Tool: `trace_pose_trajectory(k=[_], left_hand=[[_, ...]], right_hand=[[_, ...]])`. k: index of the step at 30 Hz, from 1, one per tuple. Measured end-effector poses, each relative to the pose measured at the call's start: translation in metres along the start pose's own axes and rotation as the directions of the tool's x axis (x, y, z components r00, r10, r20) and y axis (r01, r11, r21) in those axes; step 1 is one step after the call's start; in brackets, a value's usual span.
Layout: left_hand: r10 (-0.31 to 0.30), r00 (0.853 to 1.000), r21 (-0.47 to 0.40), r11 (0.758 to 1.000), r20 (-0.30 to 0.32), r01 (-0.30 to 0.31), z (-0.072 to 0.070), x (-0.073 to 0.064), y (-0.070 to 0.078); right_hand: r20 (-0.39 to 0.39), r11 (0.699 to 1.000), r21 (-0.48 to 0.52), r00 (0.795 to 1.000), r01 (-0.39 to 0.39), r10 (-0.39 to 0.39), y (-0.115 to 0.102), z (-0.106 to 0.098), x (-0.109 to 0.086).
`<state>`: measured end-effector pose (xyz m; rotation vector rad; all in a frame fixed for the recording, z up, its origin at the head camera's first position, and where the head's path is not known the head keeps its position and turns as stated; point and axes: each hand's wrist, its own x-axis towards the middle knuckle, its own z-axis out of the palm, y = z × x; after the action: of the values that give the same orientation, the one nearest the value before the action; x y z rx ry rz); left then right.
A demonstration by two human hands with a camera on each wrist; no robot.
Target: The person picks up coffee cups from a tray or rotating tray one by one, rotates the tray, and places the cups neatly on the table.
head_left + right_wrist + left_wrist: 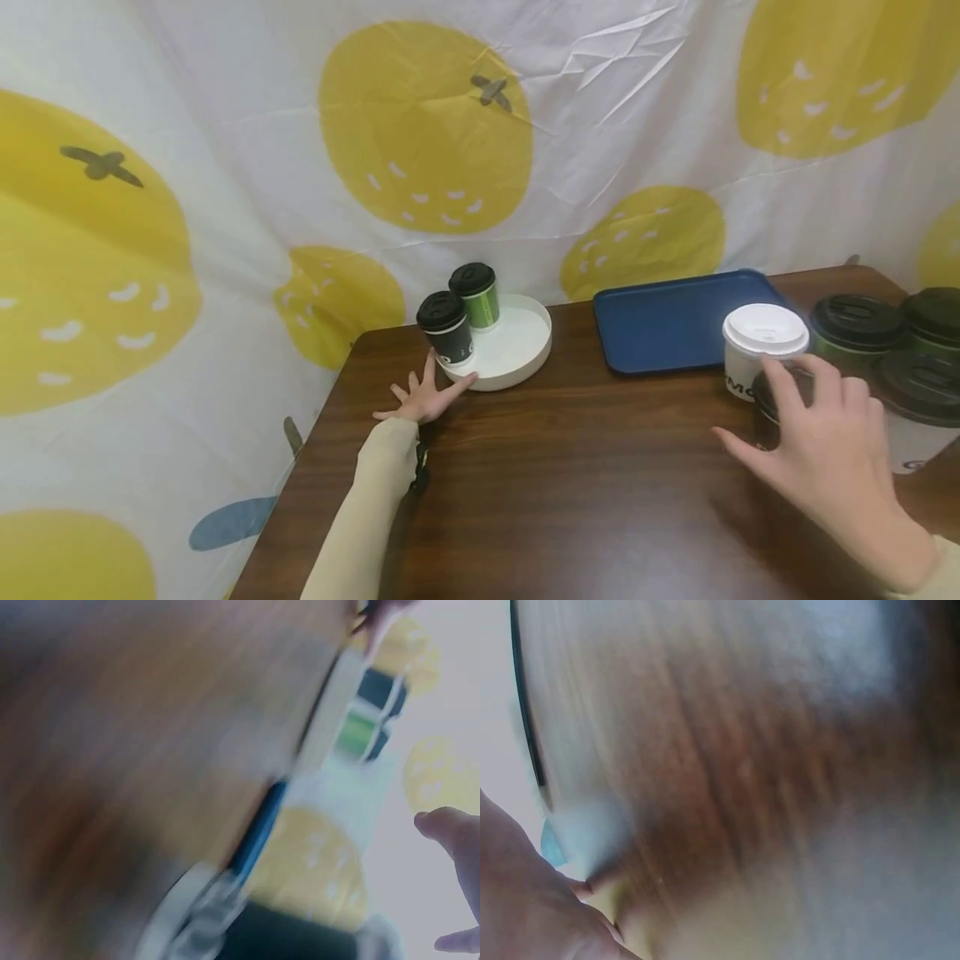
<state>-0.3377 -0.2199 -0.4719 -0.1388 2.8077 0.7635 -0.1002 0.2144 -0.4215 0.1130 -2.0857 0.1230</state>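
My left hand (pixel 423 400) has its fingers spread at the near left edge of a round white tray (pixel 525 358), the thumb at the rim. In that tray stand a black paper cup (pixel 452 343) and a green paper cup (pixel 483 308), both with black lids. Over on the right, my right hand (pixel 836 442) hovers with thumb and fingers wide apart. It partly hides a dark-lidded cup (pixel 765 412) beneath the fingers. Just behind that cup is a white cup (pixel 738 371) with a white lid. The right wrist view is blurred and shows the thumb (pixel 442 825) apart from the cups.
Several black-lidded cups crowd the right side, among them a green one (pixel 832 354) and a larger white one (pixel 911 429). A blue rectangular tray (pixel 667 325) lies at the back of the brown wooden table (pixel 585 467). Behind hangs a lemon-print cloth (pixel 255 150).
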Motion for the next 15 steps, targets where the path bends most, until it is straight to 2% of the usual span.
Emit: trace_pose_trajectory(k=[1,3,5,7,9,11,15], left_hand=[[0.002,1.000,-0.001,1.000,-0.002,-0.002,0.000,0.001,0.000],[-0.001,1.000,0.001,1.000,0.001,0.001,0.000,0.004,0.001],[0.000,1.000,0.000,1.000,-0.003,0.000,0.000,0.004,0.001],[-0.005,1.000,-0.001,1.000,-0.004,0.005,-0.001,0.004,0.001],[-0.004,1.000,-0.002,1.000,-0.009,0.004,-0.001,0.004,0.000],[-0.010,1.000,0.005,1.000,-0.004,0.010,0.000,0.004,-0.001],[-0.003,1.000,0.002,1.000,-0.012,0.003,0.003,0.004,0.001]], right_hand=[[-0.014,0.999,0.021,0.999,0.030,-0.030,-0.009,0.003,0.004],[0.004,0.994,0.090,0.998,0.058,-0.059,-0.028,0.011,0.014],[0.073,0.985,0.166,0.995,0.052,-0.065,-0.048,0.022,0.024],[0.179,0.973,0.232,0.982,0.012,-0.055,-0.069,0.037,0.036],[0.299,0.958,0.283,0.953,-0.050,-0.039,-0.090,0.056,0.050],[0.402,0.945,0.310,0.915,-0.105,-0.031,-0.110,0.078,0.063],[0.526,0.928,0.339,0.849,-0.154,-0.051,-0.145,0.121,0.090]])
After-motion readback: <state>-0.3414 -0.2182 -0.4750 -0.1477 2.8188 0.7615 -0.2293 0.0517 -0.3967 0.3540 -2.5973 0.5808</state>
